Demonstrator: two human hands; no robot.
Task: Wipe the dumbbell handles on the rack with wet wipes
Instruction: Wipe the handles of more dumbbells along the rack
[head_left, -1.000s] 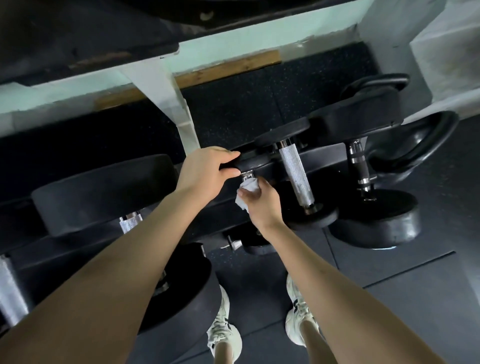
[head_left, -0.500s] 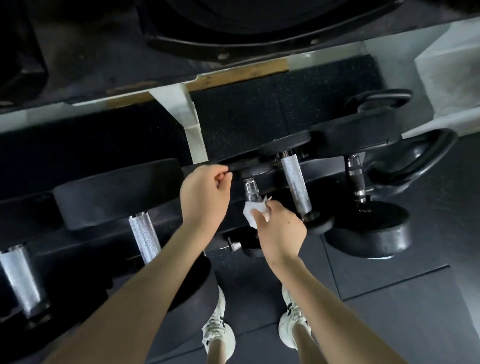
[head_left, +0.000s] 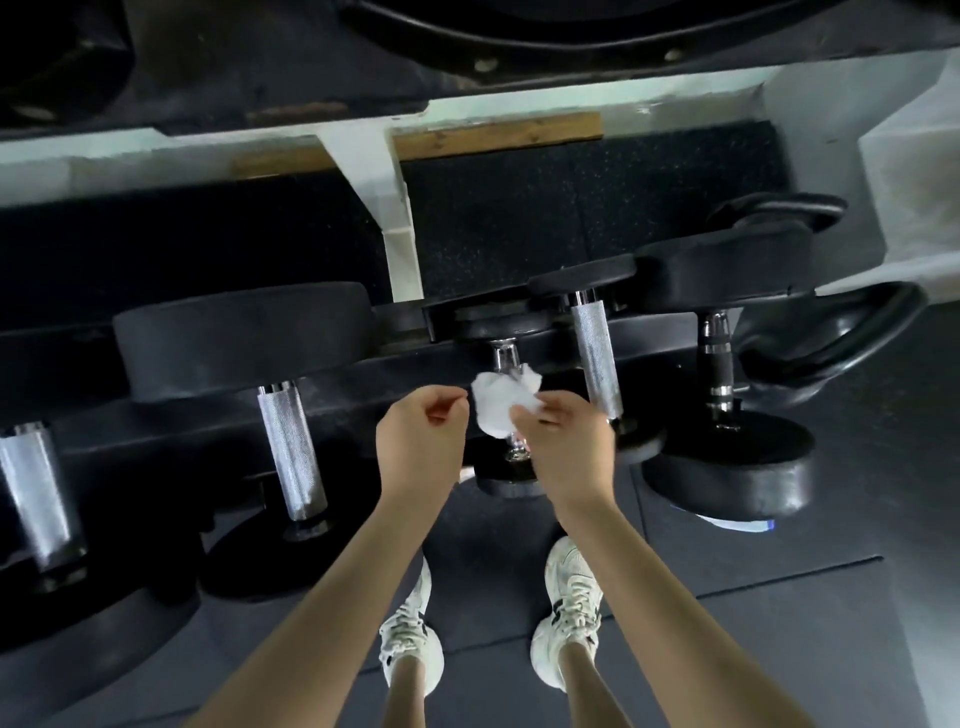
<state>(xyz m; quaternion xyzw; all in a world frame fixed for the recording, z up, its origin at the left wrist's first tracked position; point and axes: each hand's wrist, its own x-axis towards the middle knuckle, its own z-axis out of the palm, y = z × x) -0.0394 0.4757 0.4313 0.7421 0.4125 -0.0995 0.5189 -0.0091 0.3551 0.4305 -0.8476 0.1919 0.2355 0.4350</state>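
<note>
Fingers of right hand pinching wet wipe on dumbbell handle, left hand fingers curled, holding nothing

Left hand has left the dumbbell head — now beside the wipe.

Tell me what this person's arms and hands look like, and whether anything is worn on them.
Both arms are bare to the frame's edge: no sleeve shows on the left forearm or the right forearm. The left hand and right hand wear no gloves, and no watch or bracelet shows at either wrist. Rings are too small to tell.
</note>
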